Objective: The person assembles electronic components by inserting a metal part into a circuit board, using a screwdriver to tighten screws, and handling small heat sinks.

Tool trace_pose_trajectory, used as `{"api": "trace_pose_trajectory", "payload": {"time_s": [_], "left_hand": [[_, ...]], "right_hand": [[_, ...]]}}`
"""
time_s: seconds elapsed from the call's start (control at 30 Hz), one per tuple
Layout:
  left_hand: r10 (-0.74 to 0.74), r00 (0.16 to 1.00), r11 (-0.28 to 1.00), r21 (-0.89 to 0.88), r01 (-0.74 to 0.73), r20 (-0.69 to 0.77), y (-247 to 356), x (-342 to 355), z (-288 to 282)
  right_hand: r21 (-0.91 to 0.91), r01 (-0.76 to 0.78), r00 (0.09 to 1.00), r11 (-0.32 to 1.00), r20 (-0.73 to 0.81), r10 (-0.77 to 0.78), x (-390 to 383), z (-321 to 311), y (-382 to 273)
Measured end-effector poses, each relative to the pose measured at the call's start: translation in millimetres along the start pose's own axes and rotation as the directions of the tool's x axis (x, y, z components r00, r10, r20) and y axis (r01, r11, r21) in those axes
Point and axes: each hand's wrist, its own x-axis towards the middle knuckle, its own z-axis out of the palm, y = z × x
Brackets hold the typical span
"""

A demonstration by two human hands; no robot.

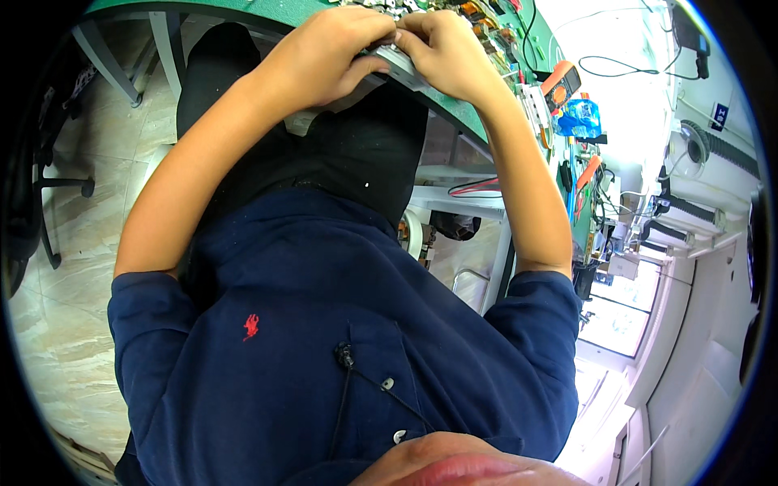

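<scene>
Grey piece [404,68] lies between both grips, over the counter [271,10] edge: left grip [389,50], partly closed, pinches its near end; right grip [403,34] curls above, hold hidden, cannot tell; judged light, stiff, slick, best taken by its sides.

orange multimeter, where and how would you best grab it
Probably with the right hand across its orange casing, coming from the picture's upper left: that long edge shows bare, while the blue packet crowds its lower end.
</scene>
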Motion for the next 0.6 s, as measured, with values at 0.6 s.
{"api": "trace_pose_trajectory", "payload": {"time_s": [0.6], "left_hand": [[0.030, 0.994, 0.997, 0.069, -0.023, -0.107, -0.1, 5.1, -2.1]], "right_hand": [[0.464, -0.244, 0.954, 0.852, -0.041, 0.295, 4.0, -25.8, -3.8]]}}
